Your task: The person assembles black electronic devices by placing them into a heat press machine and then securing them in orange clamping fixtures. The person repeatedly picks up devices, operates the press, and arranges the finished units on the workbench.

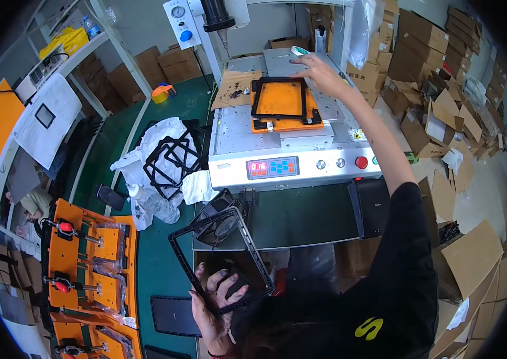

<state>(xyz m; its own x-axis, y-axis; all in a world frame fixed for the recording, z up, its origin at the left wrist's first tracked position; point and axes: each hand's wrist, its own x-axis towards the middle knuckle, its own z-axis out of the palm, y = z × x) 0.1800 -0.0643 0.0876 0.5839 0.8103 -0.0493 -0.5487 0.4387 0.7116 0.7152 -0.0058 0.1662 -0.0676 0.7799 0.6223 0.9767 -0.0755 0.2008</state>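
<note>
My left hand grips one corner of a thin black rectangular frame, its fingers reaching through the opening. The frame is tilted up over the front edge of the bench. My right arm stretches forward over the machine. At its end, my right hand has its fingers apart, just beyond a second black frame. Whether a fingertip touches that frame I cannot tell. This second frame lies on an orange fixture plate on the machine's grey bed. A tape roll sits beyond the fingers.
Over the bed hangs a black machine head. Several black frames lie on white cloth at left, by a clear bottle. Orange clamp fixtures stand at lower left. Cardboard boxes crowd the right. Another person is partly visible far left.
</note>
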